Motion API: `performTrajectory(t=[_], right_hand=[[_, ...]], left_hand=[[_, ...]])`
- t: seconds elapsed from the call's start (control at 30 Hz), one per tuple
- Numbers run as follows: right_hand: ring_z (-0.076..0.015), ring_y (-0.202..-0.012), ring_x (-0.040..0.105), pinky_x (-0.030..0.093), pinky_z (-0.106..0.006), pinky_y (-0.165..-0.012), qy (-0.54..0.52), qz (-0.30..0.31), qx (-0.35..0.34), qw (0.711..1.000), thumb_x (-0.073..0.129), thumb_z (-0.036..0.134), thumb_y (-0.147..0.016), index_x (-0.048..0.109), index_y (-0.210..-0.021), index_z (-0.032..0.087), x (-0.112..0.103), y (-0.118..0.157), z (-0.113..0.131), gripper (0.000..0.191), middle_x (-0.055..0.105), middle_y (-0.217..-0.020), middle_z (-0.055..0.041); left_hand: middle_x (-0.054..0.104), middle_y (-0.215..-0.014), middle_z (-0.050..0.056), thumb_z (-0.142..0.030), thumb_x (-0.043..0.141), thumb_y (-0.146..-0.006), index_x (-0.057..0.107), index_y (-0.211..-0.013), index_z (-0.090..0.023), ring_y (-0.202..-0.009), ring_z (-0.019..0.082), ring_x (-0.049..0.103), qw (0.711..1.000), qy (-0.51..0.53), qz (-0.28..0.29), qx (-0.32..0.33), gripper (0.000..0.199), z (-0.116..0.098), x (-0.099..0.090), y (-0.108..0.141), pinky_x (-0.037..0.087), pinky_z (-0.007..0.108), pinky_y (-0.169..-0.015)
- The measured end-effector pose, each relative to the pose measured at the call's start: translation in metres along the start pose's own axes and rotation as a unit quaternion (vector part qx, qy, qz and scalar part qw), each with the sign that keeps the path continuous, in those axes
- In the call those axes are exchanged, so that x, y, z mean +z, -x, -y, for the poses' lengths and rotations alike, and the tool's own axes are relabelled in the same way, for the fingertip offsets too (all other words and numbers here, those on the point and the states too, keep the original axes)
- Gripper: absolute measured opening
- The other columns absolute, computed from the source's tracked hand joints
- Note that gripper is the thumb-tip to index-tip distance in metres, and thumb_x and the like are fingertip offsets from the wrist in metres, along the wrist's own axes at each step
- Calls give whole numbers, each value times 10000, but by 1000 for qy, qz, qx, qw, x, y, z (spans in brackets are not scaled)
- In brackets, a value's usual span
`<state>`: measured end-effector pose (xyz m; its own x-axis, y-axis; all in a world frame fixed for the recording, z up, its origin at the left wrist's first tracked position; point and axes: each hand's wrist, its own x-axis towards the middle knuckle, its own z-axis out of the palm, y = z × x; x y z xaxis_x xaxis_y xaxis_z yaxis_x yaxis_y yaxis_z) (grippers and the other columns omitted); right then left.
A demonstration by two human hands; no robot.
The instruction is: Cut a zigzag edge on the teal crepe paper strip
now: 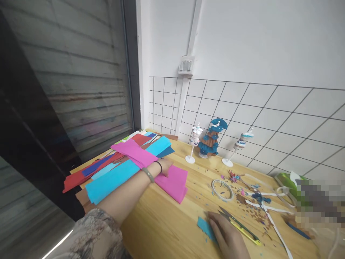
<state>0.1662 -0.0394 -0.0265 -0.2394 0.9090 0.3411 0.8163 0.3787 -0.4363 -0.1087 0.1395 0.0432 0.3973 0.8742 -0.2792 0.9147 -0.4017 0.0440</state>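
Note:
My left hand (165, 167) reaches across the table and closes on a folded strip of pink crepe paper (174, 181). That strip lies over a long turquoise crepe paper fold (113, 181) and other coloured papers. My right hand (228, 233) rests low on the table, fingers together, its thumb side over a small blue paper piece (205, 227). Just beyond those fingers lie yellow-handled thread snips (244, 230), which the hand does not appear to hold. Some fingertips of both hands are hidden.
A stack of red and blue papers (91, 171) lies at left. Small dress forms (196, 136) stand at the back, one dressed in blue and brown paper (211, 140). A tape roll (222, 190), paper scraps (253, 212) and white ribbon (276, 226) lie at right.

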Motion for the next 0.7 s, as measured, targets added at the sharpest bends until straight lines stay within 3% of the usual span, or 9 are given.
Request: performTrajectory(t=[0.13, 0.23, 0.37, 0.57, 0.63, 0.7], right_hand=[[-215, -902, 648, 540, -313, -779, -15, 3, 1, 1000, 395, 356, -878, 636, -965, 177, -2, -1, 5, 313, 692, -982, -99], [-219, -910, 642, 530, -328, -798, -20, -3, 10, 1000, 388, 346, -883, 632, -957, 167, -2, 0, 7, 312, 690, -979, -104], [-217, -925, 636, 519, -334, -818, -23, 9, 13, 1000, 395, 335, -883, 626, -969, 170, -2, 0, 6, 297, 685, -994, -103], [-215, -912, 642, 527, -324, -797, -30, 5, 14, 999, 396, 357, -882, 632, -971, 177, -4, 0, 7, 310, 688, -989, -100], [-217, -914, 642, 526, -328, -801, -29, 5, 15, 999, 394, 368, -882, 637, -969, 178, -3, 0, 7, 321, 689, -987, -100], [-218, -919, 640, 527, -329, -801, -29, 6, 13, 999, 391, 372, -883, 640, -970, 180, -3, 0, 6, 326, 687, -994, -100]], left_hand=[[613, -950, 69, -433, 678, -641, 583, -946, -146, -870, 182, 553, 999, -14, 29, 34, 430, 10, -7, -11, 423, 336, -788], [623, -807, 32, -429, 678, -624, 596, -805, -149, -729, 147, 549, 997, -14, 36, 61, 343, 12, -10, -11, 414, 287, -699], [584, -674, -6, -348, 685, -609, 559, -666, -175, -670, 140, 518, 995, -13, -14, 98, 222, 11, -19, -1, 367, 242, -645], [566, -797, 25, -183, 501, -739, 537, -730, -180, -787, 157, 495, 981, -14, -131, 142, 37, 2, -46, 50, 346, 247, -699], [569, -856, 39, -120, 419, -775, 540, -779, -184, -868, 167, 485, 976, -18, -160, 149, 138, -6, -43, 76, 342, 262, -763], [579, -918, 46, -124, 394, -805, 549, -797, -191, -912, 167, 483, 972, -24, -176, 153, 169, -16, -26, 104, 343, 271, -808]])
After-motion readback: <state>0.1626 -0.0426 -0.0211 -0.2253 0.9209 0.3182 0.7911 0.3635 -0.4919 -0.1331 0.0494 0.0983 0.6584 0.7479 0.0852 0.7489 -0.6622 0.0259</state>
